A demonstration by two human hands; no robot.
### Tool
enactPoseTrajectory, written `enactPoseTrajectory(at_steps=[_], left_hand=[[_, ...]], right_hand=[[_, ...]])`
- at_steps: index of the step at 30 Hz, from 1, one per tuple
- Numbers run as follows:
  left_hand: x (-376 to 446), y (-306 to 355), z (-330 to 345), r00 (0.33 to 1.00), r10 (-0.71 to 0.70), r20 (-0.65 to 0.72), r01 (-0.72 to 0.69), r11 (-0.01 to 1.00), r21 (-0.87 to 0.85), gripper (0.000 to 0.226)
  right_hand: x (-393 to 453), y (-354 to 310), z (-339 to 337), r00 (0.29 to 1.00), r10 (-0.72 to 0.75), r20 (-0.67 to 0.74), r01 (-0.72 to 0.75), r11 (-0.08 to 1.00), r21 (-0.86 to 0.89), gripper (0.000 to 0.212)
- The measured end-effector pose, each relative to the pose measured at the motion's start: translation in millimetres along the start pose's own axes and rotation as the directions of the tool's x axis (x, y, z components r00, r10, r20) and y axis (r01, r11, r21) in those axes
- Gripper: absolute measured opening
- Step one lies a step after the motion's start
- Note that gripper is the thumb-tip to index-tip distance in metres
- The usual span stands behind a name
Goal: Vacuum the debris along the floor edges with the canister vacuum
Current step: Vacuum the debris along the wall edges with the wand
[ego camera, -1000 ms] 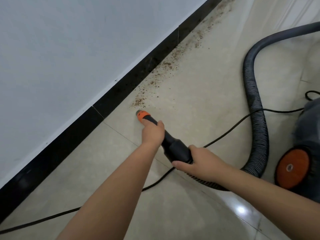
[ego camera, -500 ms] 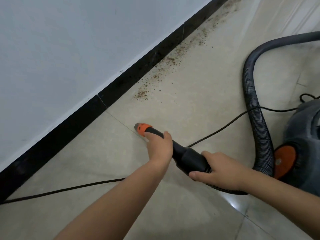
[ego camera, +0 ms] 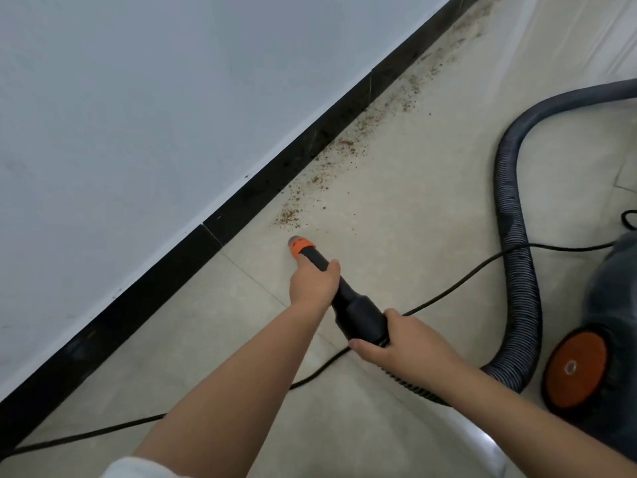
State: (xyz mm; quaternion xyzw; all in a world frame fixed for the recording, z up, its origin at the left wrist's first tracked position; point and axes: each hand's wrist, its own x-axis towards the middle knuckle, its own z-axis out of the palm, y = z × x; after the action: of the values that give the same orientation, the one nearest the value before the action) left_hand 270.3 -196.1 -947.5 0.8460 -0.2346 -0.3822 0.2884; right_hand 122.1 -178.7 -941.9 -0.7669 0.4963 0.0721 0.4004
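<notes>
Currently we grip the nozzle (ego camera: 339, 289) with both hands, left hand (ego camera: 314, 283) near its tip, right hand (ego camera: 400, 339) at its rear. Debris (ego camera: 348, 160) lies just beyond the tip, along the skirting (ego camera: 241, 205). Risks: cord (ego camera: 458, 284) under the nozzle snags; hose (ego camera: 517, 243) tugs canister (ego camera: 617, 332). Count: one each, two hands.

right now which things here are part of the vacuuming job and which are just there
Part of the job:
- nozzle, orange-tipped
- left hand and right hand, both gripping the black tube
- debris along the skirting
- hose
- canister
- power cord

Just there:
- white wall
- black skirting
</notes>
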Motion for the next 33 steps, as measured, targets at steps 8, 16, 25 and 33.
enactPoseTrajectory(at_steps=[8, 16, 25, 33], left_hand=[[14, 34, 19, 0.998, -0.038, 0.056, 0.037, 0.999, 0.021, 0.069], [23, 22, -1, 0.999, -0.042, -0.007, 0.042, 0.996, 0.077, 0.064], [47, 5, -24, 0.996, -0.013, -0.089, 0.012, 1.0, -0.016, 0.061], [80, 7, -36, 0.997, -0.03, -0.068, 0.02, 0.989, -0.145, 0.059]], right_hand=[[28, 11, -22, 1.0, 0.013, -0.021, -0.012, 0.997, 0.075, 0.047], [43, -4, -11, 0.999, -0.026, 0.027, 0.023, 0.996, 0.088, 0.046], [67, -34, 7, 0.998, -0.017, 0.055, 0.015, 0.999, 0.051, 0.047], [89, -55, 1, 0.999, 0.005, 0.052, -0.008, 0.999, 0.043, 0.043]])
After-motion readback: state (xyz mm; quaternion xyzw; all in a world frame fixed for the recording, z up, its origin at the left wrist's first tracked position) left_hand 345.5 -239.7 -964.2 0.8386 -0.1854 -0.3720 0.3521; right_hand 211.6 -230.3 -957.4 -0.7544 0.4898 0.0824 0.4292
